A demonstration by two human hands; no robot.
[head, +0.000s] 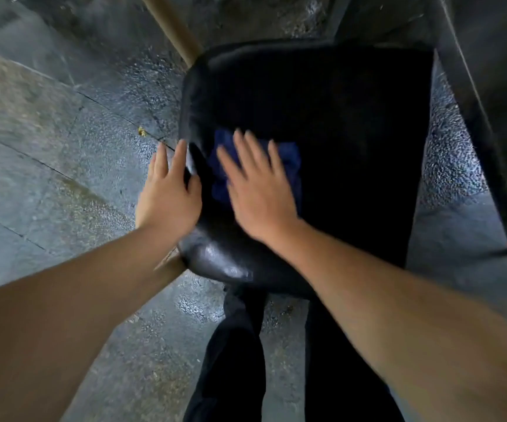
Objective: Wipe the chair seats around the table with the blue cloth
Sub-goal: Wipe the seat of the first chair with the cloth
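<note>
Gleaming black seat (337, 123), speckled grey floor (63, 141)

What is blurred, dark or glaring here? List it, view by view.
Head view: the right hand is motion-blurred at the fingers, over the blue cloth; the left hand is slightly sharper; the black chair seat loses detail in darkness, apart from glare on its near corner; the floor shows speckled reflections; wide-angle distortion stretches both forearms.

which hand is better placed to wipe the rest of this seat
Right. The right hand lies flat on the blue cloth on the black padded chair seat; the left hand only rests on the seat's left edge.
</note>
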